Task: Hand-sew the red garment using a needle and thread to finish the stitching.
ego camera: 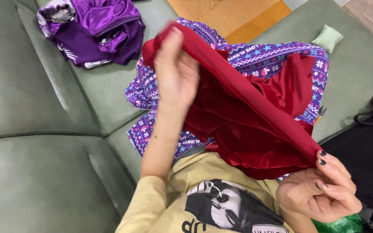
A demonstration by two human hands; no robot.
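Above a green leather sofa (35,129), both hands stretch a soft dark-red velvet garment (247,125) taut, its folded edge the long axis, running diag. from upper left to lower right. Left hand (175,71), blurred, closed on the upper end; right hand (322,190) pinches the lower end w/ fingertips. Garment hangs over a purple patterned knit-print cloth (273,58). Shiny purple satin bundle (93,30) lies crumpled, well apart at upper left.

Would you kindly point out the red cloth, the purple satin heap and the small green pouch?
Red cloth (255,125): head view, on its folded middle.
Purple satin heap (96,32): head view, on its shiny top fold.
Green pouch (327,38): head view, on its centre.
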